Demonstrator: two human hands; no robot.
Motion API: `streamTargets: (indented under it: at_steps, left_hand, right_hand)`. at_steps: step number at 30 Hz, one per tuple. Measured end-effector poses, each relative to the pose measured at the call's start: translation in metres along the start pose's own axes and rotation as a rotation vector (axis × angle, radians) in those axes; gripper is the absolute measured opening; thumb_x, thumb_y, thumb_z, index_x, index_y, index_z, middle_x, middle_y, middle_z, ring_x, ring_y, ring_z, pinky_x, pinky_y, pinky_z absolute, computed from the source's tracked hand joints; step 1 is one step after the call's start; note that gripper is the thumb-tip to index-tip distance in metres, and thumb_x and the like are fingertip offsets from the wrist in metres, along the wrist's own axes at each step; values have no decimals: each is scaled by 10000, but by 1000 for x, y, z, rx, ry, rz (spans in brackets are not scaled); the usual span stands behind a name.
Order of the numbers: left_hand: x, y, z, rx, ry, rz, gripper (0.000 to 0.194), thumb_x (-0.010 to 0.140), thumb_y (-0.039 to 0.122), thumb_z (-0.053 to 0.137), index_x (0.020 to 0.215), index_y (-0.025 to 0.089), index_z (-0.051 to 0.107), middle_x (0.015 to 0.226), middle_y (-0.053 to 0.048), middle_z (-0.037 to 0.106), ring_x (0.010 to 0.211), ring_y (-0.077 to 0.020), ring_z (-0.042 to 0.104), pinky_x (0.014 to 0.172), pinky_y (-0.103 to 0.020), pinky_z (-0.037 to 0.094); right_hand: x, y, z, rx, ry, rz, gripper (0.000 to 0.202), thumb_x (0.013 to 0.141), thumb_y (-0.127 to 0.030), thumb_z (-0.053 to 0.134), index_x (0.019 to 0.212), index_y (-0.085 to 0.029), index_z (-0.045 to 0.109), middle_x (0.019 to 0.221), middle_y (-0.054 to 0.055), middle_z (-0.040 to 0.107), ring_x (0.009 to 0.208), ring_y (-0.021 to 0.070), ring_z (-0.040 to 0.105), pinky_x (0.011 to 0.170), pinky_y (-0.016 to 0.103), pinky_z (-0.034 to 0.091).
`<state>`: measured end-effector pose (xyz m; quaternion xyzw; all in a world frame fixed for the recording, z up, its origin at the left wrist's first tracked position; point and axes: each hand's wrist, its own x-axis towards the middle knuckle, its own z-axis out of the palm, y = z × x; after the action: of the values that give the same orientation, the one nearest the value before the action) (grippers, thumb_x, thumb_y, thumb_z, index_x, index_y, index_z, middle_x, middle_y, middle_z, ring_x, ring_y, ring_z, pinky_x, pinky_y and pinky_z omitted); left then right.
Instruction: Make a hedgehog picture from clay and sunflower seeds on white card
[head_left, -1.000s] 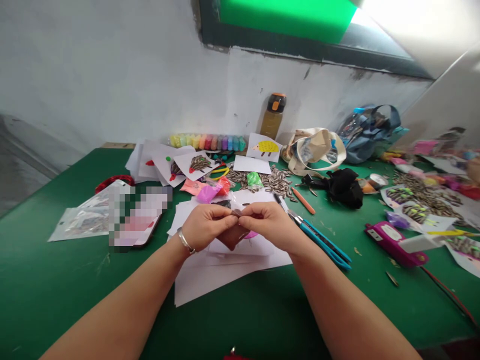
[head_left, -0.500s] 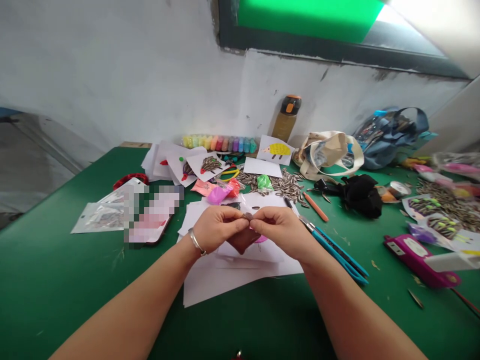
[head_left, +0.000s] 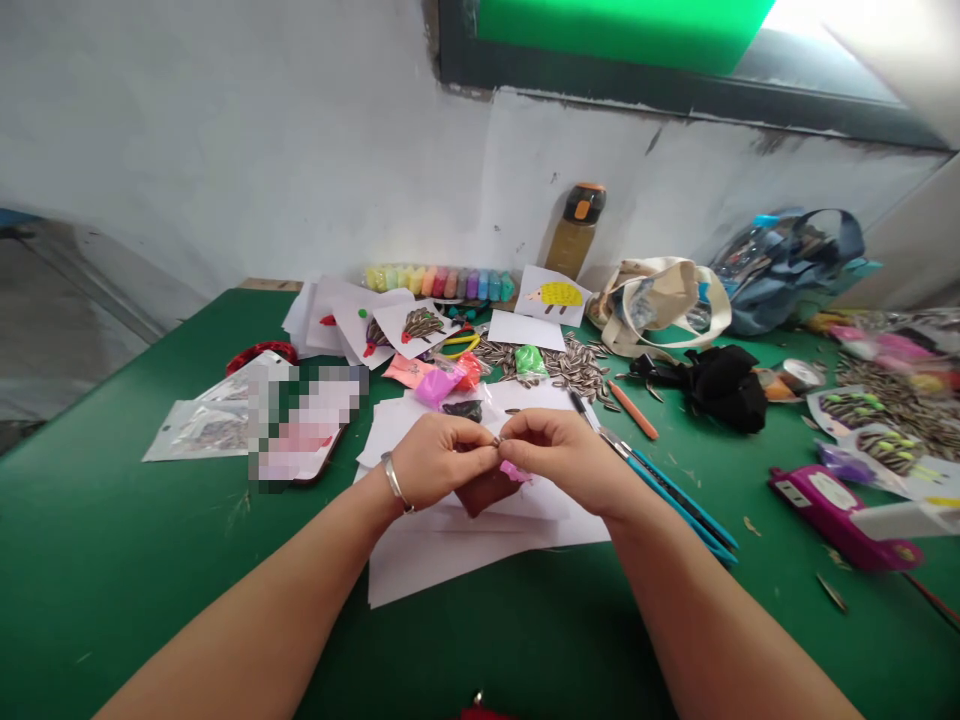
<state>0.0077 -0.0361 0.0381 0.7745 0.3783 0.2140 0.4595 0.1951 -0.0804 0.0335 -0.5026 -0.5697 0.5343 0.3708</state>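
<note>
Over the stack of white paper (head_left: pixel 405 570), my left hand (head_left: pixel 435 458) and my right hand (head_left: pixel 559 458) meet with thumbs and fingers pinched together. Between them is a small brown packet (head_left: pixel 484 492), its lower part hanging below my fingertips. Both hands grip its top edge; the fingers hide most of that edge. A bit of pink material (head_left: pixel 516 472) shows beside my right thumb, and I cannot tell whether it touches the packet. Just beyond my hands lie a dark packet (head_left: pixel 463 410), a purple packet (head_left: pixel 436 385) and a green packet (head_left: pixel 529 362).
Sunflower seeds (head_left: pixel 577 368) are heaped behind the paper. On the right lie blue-handled scissors (head_left: pixel 682 505), an orange stick (head_left: pixel 634 410) and a magenta glue gun (head_left: pixel 840 515). A phone (head_left: pixel 311 430) is at left. Hedgehog pictures (head_left: pixel 416 328) and a bottle (head_left: pixel 574 235) stand farther back.
My fingertips have drawn closer together at the packet's top edge. The brown packet has tilted and sits slightly lower, and the dark packet beyond shows more.
</note>
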Motion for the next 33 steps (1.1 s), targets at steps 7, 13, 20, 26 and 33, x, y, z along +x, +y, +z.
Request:
streamTargets:
  at_steps: [7, 13, 20, 26, 33]
  left_hand:
    - [1, -1, 4, -3, -71, -22, 231, 757, 343, 607, 716, 146, 720, 664, -8, 668, 632, -119, 554, 573, -200, 422]
    - [2, -1, 5, 18, -91, -36, 234, 757, 356, 611, 737, 158, 733, 688, -12, 691, 654, -134, 580, 595, -213, 434]
    - [1, 0, 0, -19, -16, -88, 255, 745, 396, 635, 690, 159, 710, 628, 8, 633, 589, -114, 531, 528, -203, 388]
    - [1, 0, 1, -53, -62, -98, 234, 736, 386, 652, 703, 161, 709, 650, 6, 645, 619, -120, 547, 562, -206, 416]
    - [2, -2, 1, -129, -58, -103, 260, 747, 414, 653, 742, 161, 713, 704, -6, 656, 655, -131, 559, 562, -209, 426]
  right_hand:
    - [1, 2, 0, -144, -1, 22, 54, 733, -179, 580, 733, -178, 634, 638, -30, 595, 606, 107, 533, 537, 218, 386]
    - [0, 4, 1, -272, 35, 11, 94, 715, -162, 557, 718, -190, 646, 631, -30, 601, 606, 110, 529, 525, 218, 381]
    - [-2, -3, -9, -16, -12, 28, 168, 787, -310, 621, 865, -179, 695, 761, 2, 641, 670, 121, 553, 608, 248, 444]
    - [-1, 0, -7, -96, 10, 19, 121, 787, -271, 612, 746, -171, 664, 666, -19, 602, 631, 106, 521, 569, 229, 396]
    - [-1, -1, -7, -61, -9, 20, 185, 803, -332, 617, 744, -169, 681, 679, -5, 625, 633, 115, 541, 588, 239, 425]
